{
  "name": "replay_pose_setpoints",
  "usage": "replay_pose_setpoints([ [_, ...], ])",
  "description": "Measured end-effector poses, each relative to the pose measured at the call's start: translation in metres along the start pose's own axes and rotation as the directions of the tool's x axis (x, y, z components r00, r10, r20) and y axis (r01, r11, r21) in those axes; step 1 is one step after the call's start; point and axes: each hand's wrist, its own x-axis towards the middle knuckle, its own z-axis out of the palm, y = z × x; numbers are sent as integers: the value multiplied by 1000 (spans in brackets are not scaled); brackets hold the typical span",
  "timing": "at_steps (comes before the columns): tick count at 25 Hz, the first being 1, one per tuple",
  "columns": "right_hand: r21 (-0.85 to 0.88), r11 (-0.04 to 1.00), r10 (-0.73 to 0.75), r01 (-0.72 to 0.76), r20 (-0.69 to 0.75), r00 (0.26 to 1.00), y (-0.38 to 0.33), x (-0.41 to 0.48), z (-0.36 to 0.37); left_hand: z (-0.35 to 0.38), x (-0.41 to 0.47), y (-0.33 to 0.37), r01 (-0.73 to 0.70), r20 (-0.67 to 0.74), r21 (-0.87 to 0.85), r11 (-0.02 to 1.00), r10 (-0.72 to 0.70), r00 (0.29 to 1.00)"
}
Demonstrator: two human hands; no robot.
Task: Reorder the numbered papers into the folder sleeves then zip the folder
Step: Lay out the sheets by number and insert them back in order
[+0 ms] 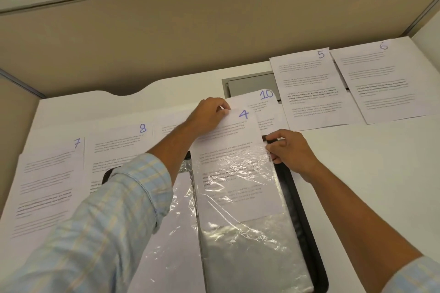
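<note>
The left hand (212,114) pinches the far left corner of paper 4 (235,133) between thumb and fingers. The right hand (288,152) pinches the far right corner of the clear sleeve (250,233), and we think it holds the mouth open.

More than half of paper 4 is inside the sleeve. Its top, with the number, sticks out past the mouth. Its long side runs from far to near, the same way as the sleeve. The sleeve lies in the open folder (300,209) on the worktop (369,173).

So we think the paper must slide straight toward the person, deeper into the sleeve. The left hand is the one on the paper, so it should push.

Next come paper 5 (307,93) and paper 6 (381,83). They lie far right, nearer the right hand.
</note>
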Motion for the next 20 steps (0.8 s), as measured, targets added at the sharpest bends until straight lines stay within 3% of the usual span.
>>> replay_pose_setpoints([
  [8,-19,998,-67,66,-98,993,-5,-7,7,20,-60,11,20,175,-145,989,6,984],
  [16,30,999,-38,42,-136,990,-10,-16,14,36,-93,17,-24,313,-95,995,53,948],
  [20,104,995,18,-4,-135,991,-12,-24,18,42,-95,18,14,286,-129,992,23,958],
])
